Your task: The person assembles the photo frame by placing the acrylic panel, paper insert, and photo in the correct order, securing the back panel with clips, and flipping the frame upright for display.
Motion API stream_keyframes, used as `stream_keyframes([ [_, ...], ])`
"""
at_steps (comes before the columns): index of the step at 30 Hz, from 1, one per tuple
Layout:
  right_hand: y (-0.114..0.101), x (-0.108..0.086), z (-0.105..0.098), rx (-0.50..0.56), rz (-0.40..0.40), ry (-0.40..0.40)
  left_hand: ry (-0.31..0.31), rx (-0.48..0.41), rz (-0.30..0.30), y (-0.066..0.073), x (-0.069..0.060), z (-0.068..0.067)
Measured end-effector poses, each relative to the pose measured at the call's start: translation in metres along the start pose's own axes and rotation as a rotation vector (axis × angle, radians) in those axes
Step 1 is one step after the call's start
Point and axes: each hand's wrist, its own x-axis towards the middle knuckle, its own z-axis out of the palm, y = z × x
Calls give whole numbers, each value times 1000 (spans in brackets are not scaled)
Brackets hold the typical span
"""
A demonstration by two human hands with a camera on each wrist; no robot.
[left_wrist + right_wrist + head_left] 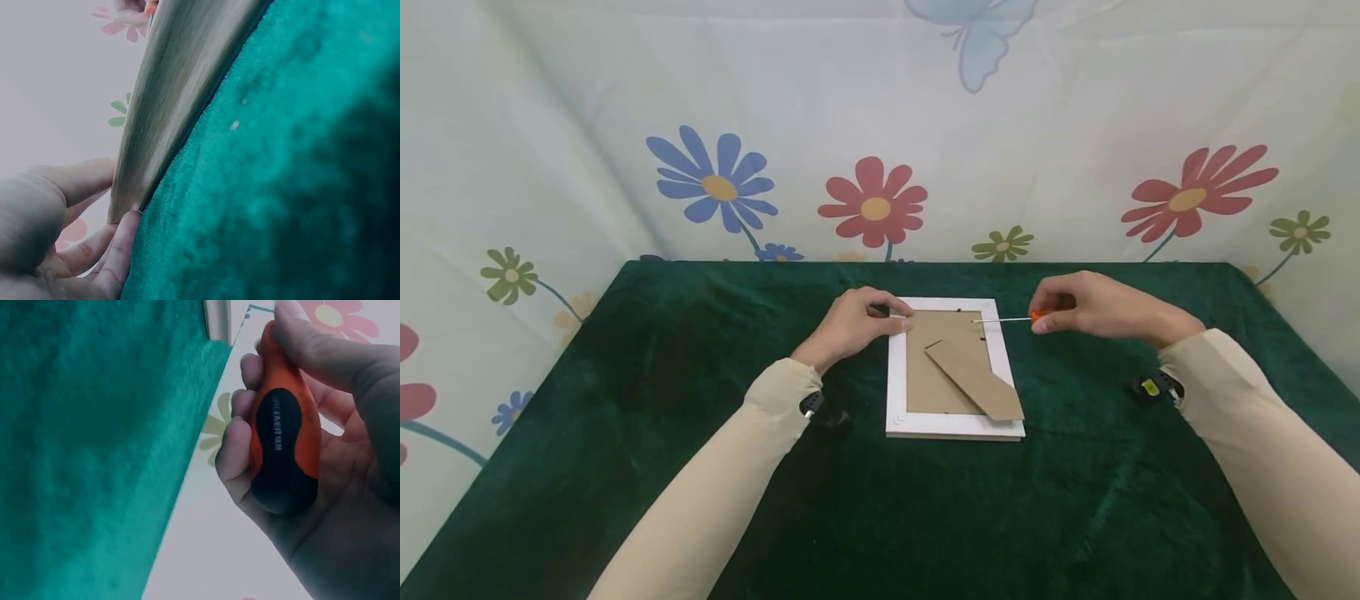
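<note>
A white picture frame (897, 383) lies face down on the green cloth, its brown backing board (928, 392) showing. A cardboard stand (977, 379) slants across that board. My left hand (861, 323) grips the frame's far left corner; in the left wrist view, thumb and fingers (120, 250) meet around the frame's wooden side (159, 112). My right hand (1093, 307) holds a screwdriver by its orange and black handle (284, 434). The screwdriver's thin shaft (1007, 319) reaches left over the frame's right side, with its tip above the backing near small dark tabs (982, 339). Whether the tip touches is unclear.
Dark green velvet cloth (700, 417) covers the table. A pale curtain printed with flowers (872, 204) and a butterfly hangs behind it. Black wrist cameras (1153, 387) sit at both cuffs, close to the tabletop.
</note>
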Motion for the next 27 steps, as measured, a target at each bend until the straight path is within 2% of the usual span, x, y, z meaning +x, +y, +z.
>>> stream_keyframes([
  [10,2,9,20,83,59,96,-2,3,-8,1,-1,0],
  [17,2,11,30,141,107,113,0,9,-10,2,-1,0],
  [27,4,13,36,185,101,148,-2,9,-11,3,-1,-1],
])
